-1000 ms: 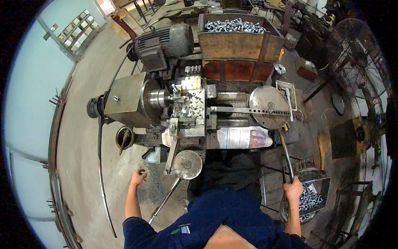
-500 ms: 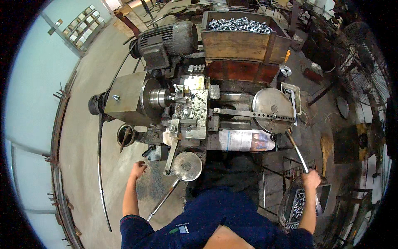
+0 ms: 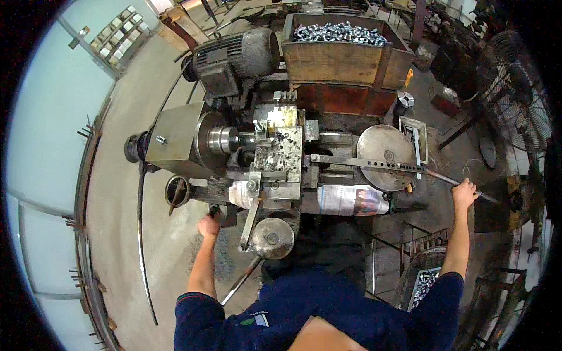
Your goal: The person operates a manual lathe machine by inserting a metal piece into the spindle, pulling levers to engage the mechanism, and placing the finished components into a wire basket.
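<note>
Toward the right, my right hand (image 3: 464, 192) is closed around a long metal lever rod (image 3: 442, 175). The rod runs outward from a perforated flat bar (image 3: 380, 164) lying across a large round disc (image 3: 374, 140). My left hand (image 3: 209, 225) is closed at a small dark handle (image 3: 215, 209) by the lathe's front left; its fingers are partly hidden. Between my arms sits a smaller round weight (image 3: 275, 238) on a lever. The oily tool carriage (image 3: 284, 149) stands beside the shiny chuck (image 3: 221, 140), with a thin part between them.
Behind the lathe are a motor (image 3: 237, 58) and a wooden bin (image 3: 333, 63) heaped with small metal parts. Newspaper (image 3: 351, 200) lies under the disc. A tray of metal parts (image 3: 422, 286) is low at right. A pot (image 3: 177, 191) stands at left, a fan (image 3: 509, 76) far right.
My right hand has swung the lever rod up and outward to the right. The tool carriage and smaller weight have shifted slightly right. My left hand has moved in to the dark handle.
</note>
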Demonstrator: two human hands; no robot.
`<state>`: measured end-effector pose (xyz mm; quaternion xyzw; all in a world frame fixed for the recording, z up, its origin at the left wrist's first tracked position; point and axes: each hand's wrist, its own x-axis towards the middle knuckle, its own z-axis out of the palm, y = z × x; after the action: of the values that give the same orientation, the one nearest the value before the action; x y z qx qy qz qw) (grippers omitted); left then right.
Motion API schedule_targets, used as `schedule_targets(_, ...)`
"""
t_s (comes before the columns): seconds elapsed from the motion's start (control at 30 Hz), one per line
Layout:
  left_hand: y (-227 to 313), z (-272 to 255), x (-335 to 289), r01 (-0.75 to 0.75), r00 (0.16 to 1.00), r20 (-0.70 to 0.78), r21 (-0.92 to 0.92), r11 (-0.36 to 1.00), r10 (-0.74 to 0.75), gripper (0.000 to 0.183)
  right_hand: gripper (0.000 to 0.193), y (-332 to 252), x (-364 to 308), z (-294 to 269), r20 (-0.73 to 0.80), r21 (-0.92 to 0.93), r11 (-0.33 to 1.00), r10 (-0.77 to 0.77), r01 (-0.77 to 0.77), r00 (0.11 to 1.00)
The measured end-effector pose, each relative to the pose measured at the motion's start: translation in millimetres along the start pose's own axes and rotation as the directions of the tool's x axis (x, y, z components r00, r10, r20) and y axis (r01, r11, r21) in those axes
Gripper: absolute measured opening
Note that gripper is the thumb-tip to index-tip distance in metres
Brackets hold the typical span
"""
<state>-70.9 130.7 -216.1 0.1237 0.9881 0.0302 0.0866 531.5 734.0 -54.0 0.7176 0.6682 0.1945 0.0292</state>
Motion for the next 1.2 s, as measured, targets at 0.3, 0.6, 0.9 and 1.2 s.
schedule_targets(0.3,10,-26,12,-0.373,0.917,0.206,0.135,0.918,0.342,0.047,0.053,12,-19,-34,0.086,0.181,0.964,-0.214,0.196,0.973)
schedule_targets(0.6,-33,-64,3,-0.177,0.872,0.365,-0.383,0.906,0.325,0.035,0.051,-193,-131,-266,-0.46,0.755,0.021,-0.696,0.656,0.552)
schedule_targets(0.9,-132,-279,-31,-0.262,0.871,-0.489,-0.379,0.887,0.048,0.029,0.023,-383,-248,-360,-0.377,0.112,-0.107,-0.924,0.988,-0.058)
schedule_targets(1.2,-73,-230,-125,0.04,0.935,-0.348,-0.096,0.995,-0.071,0.046,0.018,-404,-251,-343,-0.319,0.189,-0.104,-0.947,0.976,-0.039)
